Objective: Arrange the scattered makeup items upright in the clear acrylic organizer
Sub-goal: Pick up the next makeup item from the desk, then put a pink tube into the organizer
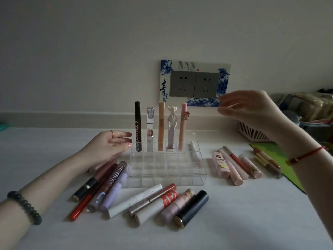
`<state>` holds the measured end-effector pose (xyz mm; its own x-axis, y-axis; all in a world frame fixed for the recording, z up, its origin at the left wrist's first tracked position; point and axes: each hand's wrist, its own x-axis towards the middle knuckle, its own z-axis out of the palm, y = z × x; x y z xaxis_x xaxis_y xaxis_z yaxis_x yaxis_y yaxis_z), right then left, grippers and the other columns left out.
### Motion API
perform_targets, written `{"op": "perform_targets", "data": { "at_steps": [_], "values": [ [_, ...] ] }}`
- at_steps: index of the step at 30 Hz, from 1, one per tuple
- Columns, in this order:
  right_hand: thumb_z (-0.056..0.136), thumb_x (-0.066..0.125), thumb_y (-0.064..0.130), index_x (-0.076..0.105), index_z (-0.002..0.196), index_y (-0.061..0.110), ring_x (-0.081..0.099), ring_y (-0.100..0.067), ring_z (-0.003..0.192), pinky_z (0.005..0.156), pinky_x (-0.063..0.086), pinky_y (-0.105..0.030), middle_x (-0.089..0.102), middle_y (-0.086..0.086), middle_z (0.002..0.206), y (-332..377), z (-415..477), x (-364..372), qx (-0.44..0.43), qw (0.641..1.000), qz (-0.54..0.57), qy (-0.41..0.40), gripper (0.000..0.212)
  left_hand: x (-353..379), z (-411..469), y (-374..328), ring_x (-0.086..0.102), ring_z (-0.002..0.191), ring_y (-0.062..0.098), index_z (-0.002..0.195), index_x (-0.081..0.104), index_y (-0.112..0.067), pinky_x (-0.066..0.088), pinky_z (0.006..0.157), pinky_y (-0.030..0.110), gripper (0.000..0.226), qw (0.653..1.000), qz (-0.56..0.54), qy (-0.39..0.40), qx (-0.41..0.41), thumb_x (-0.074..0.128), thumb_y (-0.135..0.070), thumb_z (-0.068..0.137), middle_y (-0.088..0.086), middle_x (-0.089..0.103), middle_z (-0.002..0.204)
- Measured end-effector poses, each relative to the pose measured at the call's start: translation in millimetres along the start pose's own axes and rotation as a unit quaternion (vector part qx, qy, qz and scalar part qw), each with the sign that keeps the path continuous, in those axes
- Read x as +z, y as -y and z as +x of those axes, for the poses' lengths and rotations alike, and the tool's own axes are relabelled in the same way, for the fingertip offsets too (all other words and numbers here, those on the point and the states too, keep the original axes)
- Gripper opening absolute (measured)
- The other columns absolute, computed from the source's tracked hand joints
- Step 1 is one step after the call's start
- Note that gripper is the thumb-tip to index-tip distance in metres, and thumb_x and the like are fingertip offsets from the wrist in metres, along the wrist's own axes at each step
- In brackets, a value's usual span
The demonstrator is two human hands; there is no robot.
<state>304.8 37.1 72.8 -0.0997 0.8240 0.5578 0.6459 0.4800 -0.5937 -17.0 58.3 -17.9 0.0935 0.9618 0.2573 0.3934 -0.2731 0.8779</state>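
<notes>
A clear, glossy acrylic grid organizer (202, 175) is set mid-way on the pale tabletop (234, 222). Five slender tubes (161, 126) are stood upright in its back row, long axes vertical. Smooth cylindrical makeup tubes (155, 202) are laid flat around it, slanting. The left hand (110, 144) is placed beside the organizer, grip open, fingers straight. The right hand (252, 109) is raised, grip loosely spread, empty.
</notes>
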Motion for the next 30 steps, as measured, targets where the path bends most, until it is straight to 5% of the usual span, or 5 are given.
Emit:
{"op": "perform_targets", "data": {
  "at_steps": [4, 9, 17, 24, 30],
  "values": [
    [0.072, 0.070, 0.018, 0.065, 0.097, 0.021, 0.063, -0.003, 0.068, 0.062, 0.048, -0.009, 0.066, 0.010, 0.079, -18, -13, -10, 0.018, 0.997, -0.068, 0.009, 0.026, 3, 0, 0, 0.060, 0.062, -0.015, 0.090, 0.057, -0.025, 0.046, 0.059, 0.001, 0.025, 1.000, 0.002, 0.003, -0.004, 0.061, -0.003, 0.080, -0.009, 0.062, 0.085],
    [0.072, 0.070, 0.015, 0.067, 0.098, 0.014, 0.062, -0.009, 0.073, 0.072, 0.050, -0.022, 0.067, -0.001, 0.082, -38, -24, -2, 0.033, 0.991, -0.119, 0.053, 0.026, 4, 1, 0, 0.059, 0.060, -0.015, 0.091, 0.056, -0.024, 0.045, 0.057, 0.000, 0.026, 1.000, 0.007, 0.006, 0.007, 0.060, -0.001, 0.080, -0.007, 0.061, 0.086],
    [0.074, 0.068, 0.020, 0.067, 0.094, 0.016, 0.061, -0.012, 0.073, 0.077, 0.050, -0.024, 0.067, 0.000, 0.083, -54, -18, 20, 0.043, 0.978, -0.181, 0.095, 0.020, 1, 4, 9, 0.062, 0.067, -0.012, 0.093, 0.058, -0.022, 0.048, 0.064, 0.006, 0.026, 1.000, -0.017, 0.013, -0.004, 0.060, 0.000, 0.079, 0.000, 0.064, 0.093],
    [0.079, 0.063, 0.026, 0.070, 0.091, 0.011, 0.057, -0.014, 0.070, 0.069, 0.047, -0.022, 0.068, -0.004, 0.087, -88, -28, 28, 0.097, 0.953, -0.272, 0.092, 0.020, 3, 3, 7, 0.061, 0.066, -0.014, 0.089, 0.056, -0.026, 0.046, 0.064, 0.000, 0.027, 1.000, -0.003, 0.002, 0.009, 0.061, -0.002, 0.079, -0.007, 0.062, 0.089],
    [0.076, 0.063, 0.039, 0.070, 0.079, 0.011, 0.058, -0.019, 0.070, 0.066, 0.052, -0.031, 0.062, -0.002, 0.075, -100, -26, 42, 0.154, 0.939, -0.294, 0.090, 0.029, 2, 2, 6, 0.058, 0.085, 0.003, 0.101, 0.058, -0.018, 0.046, 0.066, 0.002, 0.026, 1.000, 0.013, -0.003, -0.004, 0.062, -0.005, 0.079, -0.006, 0.063, 0.090]
  ]
}}
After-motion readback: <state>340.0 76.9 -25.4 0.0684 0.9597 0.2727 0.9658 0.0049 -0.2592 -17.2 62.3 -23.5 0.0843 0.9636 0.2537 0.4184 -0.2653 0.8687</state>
